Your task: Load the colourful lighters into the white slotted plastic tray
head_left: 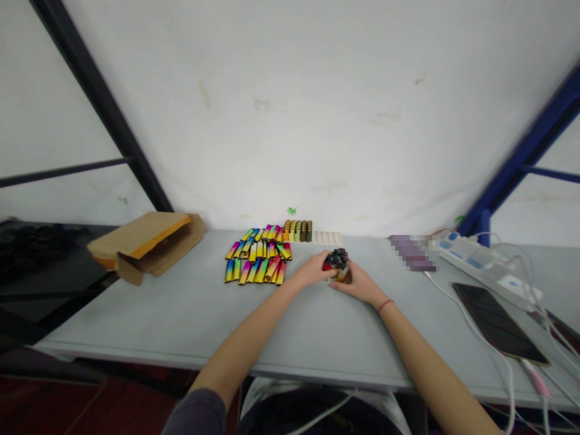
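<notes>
left hand (316, 269) and right hand (361, 283) part-curled, clamping dark-topped bundle (338, 260) from both sides, likely so it doesn't splay; bundle's over grey table (317, 329), in front of white tray (328, 237); shiny tubes (261, 271) rowed at left, probably for easy reach

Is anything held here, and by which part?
Yes: the left hand and right hand clasp a dark-topped bundle by its opposite sides, below the top. Its pieces are too small to identify.

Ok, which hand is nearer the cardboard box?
Left. The left hand is right of the box, past the shiny pieces; the right hand is farther right, across the bundle.
</notes>
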The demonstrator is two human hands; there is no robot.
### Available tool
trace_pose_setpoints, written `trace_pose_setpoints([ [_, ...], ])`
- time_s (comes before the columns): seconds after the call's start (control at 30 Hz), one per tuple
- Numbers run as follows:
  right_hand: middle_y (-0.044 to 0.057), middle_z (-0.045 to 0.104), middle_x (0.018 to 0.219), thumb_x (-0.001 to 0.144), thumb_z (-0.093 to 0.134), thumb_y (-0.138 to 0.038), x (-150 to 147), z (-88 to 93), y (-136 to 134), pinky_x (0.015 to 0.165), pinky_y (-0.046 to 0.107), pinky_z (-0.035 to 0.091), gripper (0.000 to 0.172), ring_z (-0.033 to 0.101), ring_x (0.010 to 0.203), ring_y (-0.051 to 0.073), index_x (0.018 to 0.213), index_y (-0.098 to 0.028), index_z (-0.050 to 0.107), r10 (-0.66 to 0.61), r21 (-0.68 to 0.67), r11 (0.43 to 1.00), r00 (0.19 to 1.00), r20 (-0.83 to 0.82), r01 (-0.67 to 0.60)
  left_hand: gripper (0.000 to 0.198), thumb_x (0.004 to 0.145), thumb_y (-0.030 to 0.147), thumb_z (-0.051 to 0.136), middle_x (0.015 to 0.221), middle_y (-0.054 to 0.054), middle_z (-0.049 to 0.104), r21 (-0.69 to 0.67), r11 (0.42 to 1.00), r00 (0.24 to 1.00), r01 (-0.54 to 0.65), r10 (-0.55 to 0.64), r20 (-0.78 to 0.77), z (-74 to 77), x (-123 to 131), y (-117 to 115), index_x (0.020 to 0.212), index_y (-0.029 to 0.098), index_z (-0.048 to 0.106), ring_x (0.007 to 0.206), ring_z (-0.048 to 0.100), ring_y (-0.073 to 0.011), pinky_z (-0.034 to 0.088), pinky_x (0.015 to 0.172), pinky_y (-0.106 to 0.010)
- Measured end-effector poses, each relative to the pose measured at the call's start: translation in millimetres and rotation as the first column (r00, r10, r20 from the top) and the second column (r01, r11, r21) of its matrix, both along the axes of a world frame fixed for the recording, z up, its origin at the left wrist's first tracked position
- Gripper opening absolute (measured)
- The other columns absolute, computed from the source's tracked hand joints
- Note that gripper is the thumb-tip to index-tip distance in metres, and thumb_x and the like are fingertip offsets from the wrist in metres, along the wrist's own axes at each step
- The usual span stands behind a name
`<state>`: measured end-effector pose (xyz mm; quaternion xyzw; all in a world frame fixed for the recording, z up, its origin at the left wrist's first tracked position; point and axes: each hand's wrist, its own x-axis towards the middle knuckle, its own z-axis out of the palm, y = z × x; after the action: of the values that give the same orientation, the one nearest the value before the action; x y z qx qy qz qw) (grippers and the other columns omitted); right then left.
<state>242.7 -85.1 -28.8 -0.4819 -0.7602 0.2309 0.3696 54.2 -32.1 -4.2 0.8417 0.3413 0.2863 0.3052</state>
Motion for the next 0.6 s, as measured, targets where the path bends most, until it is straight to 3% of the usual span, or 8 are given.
trace_pose_setpoints([
  [0.2,0.014,0.059,0.13,0.071,0.074,-0.046,-0.8,-3.7,0.6,0.102,0.05,0.042,0.073,0.057,0.115,0.031,0.132,-0.018,0.046,-0.019,0.045,0.999,0.998,0.057,0.017,0.035,0.079,0.04,0.063,0.097,-0.007,0.069,-0.03,0.99,0.987,-0.134,0.137,0.088,5.5,-5.3,-2.0,0.104,0.016,0.058,0.091,0.064,-0.0216,0.05,0.086,-0.034],
  [0.3,0.015,0.06,0.128,0.071,0.073,-0.049,-1.1,-4.6,0.5,0.101,0.05,0.043,0.075,0.058,0.112,0.032,0.133,-0.017,0.046,-0.031,0.043,0.999,0.996,0.088,0.028,0.037,0.08,0.04,0.064,0.101,-0.009,0.069,-0.093,0.957,0.926,-0.274,0.288,0.243,16.4,-11.3,8.3,0.107,0.015,0.058,0.093,0.064,-0.0207,0.051,0.087,-0.034],
  [0.37,0.015,0.062,0.125,0.072,0.072,-0.05,-1.2,-4.0,0.0,0.1,0.049,0.044,0.073,0.058,0.11,0.031,0.131,-0.015,0.048,-0.034,0.028,0.999,0.994,0.108,0.031,0.037,0.08,0.04,0.063,0.099,-0.009,0.069,-0.178,0.908,0.864,-0.38,0.417,0.281,28.0,-24.7,24.0,0.105,0.014,0.059,0.086,0.065,-0.0196,0.054,0.079,-0.032],
  [0.43,0.016,0.062,0.123,0.072,0.072,-0.051,-1.4,-3.0,-0.8,0.099,0.049,0.044,0.073,0.058,0.109,0.031,0.13,-0.013,0.049,-0.045,0.018,0.999,0.991,0.126,0.043,0.037,0.081,0.043,0.061,0.095,-0.009,0.069,-0.253,0.834,0.809,-0.49,0.543,0.226,40.9,-49.9,46.0,0.103,0.013,0.06,0.078,0.066,-0.0193,0.055,0.066,-0.03],
  [0.5,0.017,0.062,0.123,0.073,0.071,-0.052,-1.8,-2.1,-1.6,0.099,0.049,0.043,0.073,0.058,0.109,0.032,0.13,-0.012,0.049,-0.053,0.017,0.999,0.989,0.138,0.051,0.036,0.082,0.043,0.058,0.094,-0.008,0.07,-0.225,0.767,0.765,-0.601,0.633,0.118,52.2,-84.8,69.9,0.103,0.014,0.061,0.081,0.067,-0.02,0.054,0.066,-0.029],
  [0.57,0.017,0.062,0.122,0.073,0.07,-0.053,-2.5,-1.8,-2.5,0.099,0.049,0.042,0.073,0.058,0.109,0.032,0.13,-0.012,0.05,-0.053,0.02,0.998,0.988,0.143,0.051,0.032,0.08,0.039,0.06,0.094,-0.009,0.071,-0.054,0.689,0.69,-0.723,0.716,-0.104,59.2,-121.6,90.9,0.1,0.014,0.063,0.088,0.067,-0.0225,0.052,0.073,-0.029],
  [0.6,0.016,0.063,0.121,0.073,0.07,-0.053,-2.8,-1.8,-2.8,0.099,0.049,0.042,0.072,0.058,0.109,0.032,0.13,-0.013,0.05,-0.051,0.022,0.999,0.989,0.142,0.048,0.032,0.079,0.038,0.06,0.098,-0.011,0.071,0.042,0.62,0.6,-0.783,0.772,-0.21,60.6,-137.8,99.3,0.1,0.014,0.064,0.093,0.067,-0.0247,0.052,0.077,-0.031],
])
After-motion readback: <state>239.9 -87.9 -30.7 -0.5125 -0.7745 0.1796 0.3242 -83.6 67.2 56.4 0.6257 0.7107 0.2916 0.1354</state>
